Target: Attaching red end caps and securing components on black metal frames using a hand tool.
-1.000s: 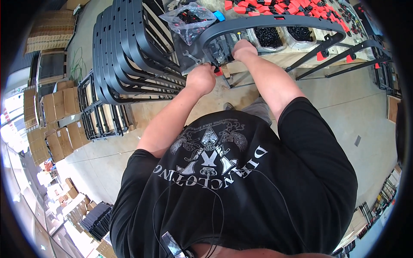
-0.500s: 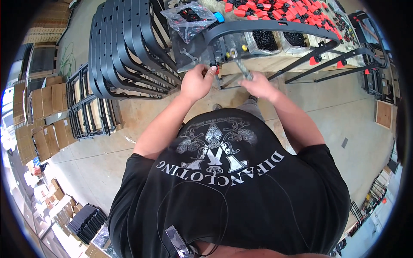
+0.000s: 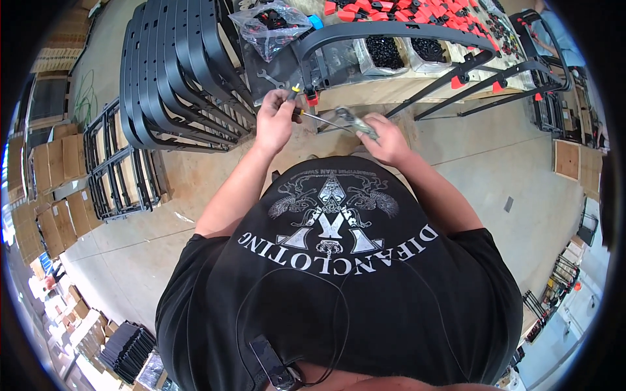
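My left hand [image 3: 275, 122] is closed round a screwdriver [image 3: 324, 120] with yellow and black on its handle; its metal shaft points right. The fingers partly hide the handle. My right hand [image 3: 387, 139] grips a metal ratchet wrench [image 3: 357, 124], its head tilted up and left, by the screwdriver's tip. I cannot tell whether the two tools touch. Just beyond my hands, a curved black metal frame [image 3: 398, 30] stands against the table. A red piece [image 3: 312, 100] sits at its near left end, close to my left hand.
An open-end wrench [image 3: 268, 79] and a clear plastic bag [image 3: 270, 29] of dark parts lie on the table. Bins of black pieces [image 3: 385, 52] and a red-and-black parts pile [image 3: 417, 10] are beyond. Nested black frames [image 3: 153, 78] stand left. Another person [image 3: 554, 39] is far right.
My left hand has left the red piece and now holds the screwdriver. My right hand has lowered the ratchet wrench, tipping it leftward. The view has shifted slightly.
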{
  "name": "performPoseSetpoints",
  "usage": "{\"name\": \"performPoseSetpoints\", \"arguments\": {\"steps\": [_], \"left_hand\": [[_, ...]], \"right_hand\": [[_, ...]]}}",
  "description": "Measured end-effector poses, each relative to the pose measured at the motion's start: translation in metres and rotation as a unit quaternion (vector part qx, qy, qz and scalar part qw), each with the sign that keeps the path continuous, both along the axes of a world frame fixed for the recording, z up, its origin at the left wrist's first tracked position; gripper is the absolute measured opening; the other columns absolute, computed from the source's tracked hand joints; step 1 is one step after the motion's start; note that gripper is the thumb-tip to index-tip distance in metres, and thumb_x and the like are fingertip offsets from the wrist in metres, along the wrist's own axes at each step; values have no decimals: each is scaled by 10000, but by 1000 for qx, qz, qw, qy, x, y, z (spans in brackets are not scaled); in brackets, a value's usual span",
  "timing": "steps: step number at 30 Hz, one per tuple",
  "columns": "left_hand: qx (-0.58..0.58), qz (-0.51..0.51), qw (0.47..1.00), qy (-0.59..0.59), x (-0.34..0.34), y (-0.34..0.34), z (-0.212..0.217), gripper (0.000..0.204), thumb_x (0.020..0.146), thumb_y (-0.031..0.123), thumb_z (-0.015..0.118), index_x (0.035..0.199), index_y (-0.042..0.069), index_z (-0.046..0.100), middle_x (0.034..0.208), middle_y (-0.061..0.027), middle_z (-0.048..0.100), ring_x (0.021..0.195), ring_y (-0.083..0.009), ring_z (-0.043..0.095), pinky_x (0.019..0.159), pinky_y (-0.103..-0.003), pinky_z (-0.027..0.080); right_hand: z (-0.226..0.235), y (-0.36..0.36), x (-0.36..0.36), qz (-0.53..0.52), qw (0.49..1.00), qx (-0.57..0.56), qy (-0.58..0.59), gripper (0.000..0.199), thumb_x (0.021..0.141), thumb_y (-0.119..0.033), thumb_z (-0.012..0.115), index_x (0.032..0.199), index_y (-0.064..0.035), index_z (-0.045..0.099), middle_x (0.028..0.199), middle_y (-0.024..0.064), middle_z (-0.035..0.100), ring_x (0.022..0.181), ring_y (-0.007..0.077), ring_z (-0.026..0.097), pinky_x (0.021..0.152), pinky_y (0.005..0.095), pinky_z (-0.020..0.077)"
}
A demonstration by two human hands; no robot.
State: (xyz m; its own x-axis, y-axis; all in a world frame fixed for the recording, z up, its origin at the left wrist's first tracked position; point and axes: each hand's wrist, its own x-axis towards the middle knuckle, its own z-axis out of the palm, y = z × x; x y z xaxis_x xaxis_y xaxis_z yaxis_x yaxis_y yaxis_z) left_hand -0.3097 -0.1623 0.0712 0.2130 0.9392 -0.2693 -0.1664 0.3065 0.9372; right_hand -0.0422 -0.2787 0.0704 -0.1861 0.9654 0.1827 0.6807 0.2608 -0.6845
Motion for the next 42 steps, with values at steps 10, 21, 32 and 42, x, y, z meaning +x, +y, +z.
{"name": "performPoseSetpoints", "arguments": {"steps": [10,21,32,42], "left_hand": [[71,47,992,98,-16,22,-41,495,896,74,767,1337,-33,570,942,-55,679,730,-102,628,636,-241,498],[39,37,996,66,-11,27,-59,597,862,54,775,1388,11,498,980,-68,677,814,-116,623,730,-265,518],[60,68,996,8,-8,32,-62,417,855,-14,754,1187,15,503,1010,-88,644,787,-135,613,720,-273,510],[49,77,996,-1,-5,21,-79,380,841,-29,756,1131,47,522,956,-61,642,777,-124,607,716,-268,504]], "right_hand": [[-28,-7,-5,-124,958,-218,140,332,935,-332,717,1015,-16,652,757,78,605,720,146,531,700,333,476],[-24,-19,-2,-136,957,-254,25,409,925,-405,677,1034,-12,644,853,189,663,800,346,639,782,435,499],[-9,-20,-4,-173,933,-316,-3,382,914,-405,680,946,-29,622,769,174,633,722,332,612,722,447,486],[-18,-37,9,-171,941,-292,-5,397,909,-415,688,929,-24,620,764,176,633,718,312,624,693,435,479]]}}
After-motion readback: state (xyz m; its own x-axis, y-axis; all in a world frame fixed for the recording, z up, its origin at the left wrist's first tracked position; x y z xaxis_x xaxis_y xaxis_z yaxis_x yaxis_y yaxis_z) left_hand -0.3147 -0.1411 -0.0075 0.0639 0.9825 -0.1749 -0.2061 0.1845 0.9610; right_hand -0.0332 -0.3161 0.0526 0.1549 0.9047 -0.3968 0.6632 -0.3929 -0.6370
